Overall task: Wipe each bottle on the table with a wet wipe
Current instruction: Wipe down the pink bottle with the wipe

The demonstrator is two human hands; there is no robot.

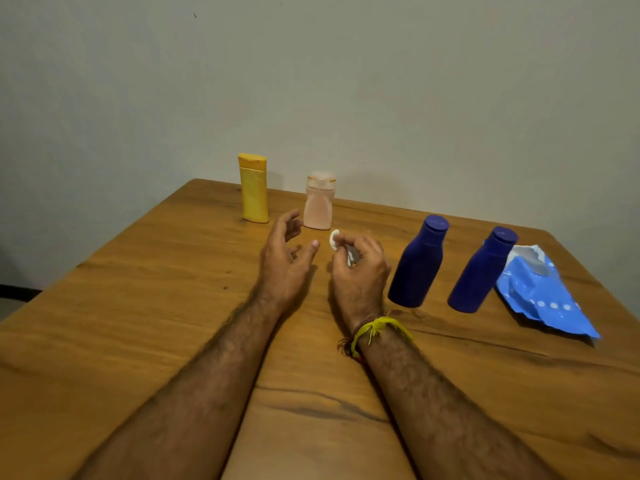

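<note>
Several bottles stand upright on the wooden table (138, 306). A yellow bottle (254, 188) and a pale pink bottle (319, 201) are at the far edge. Two dark blue bottles, one (418, 263) nearer the middle and one (482, 270) further right, stand to the right of my hands. My right hand (360, 271) is closed around a small bunched white wet wipe (335, 240), which sticks out above the fingers. My left hand (284, 258) hovers just in front of the pink bottle, fingers spread, holding nothing.
A blue wet wipe packet (540, 292) with white dots lies opened at the table's right edge, behind the right blue bottle. A plain wall rises directly behind the table. The table's far left corner is near the yellow bottle.
</note>
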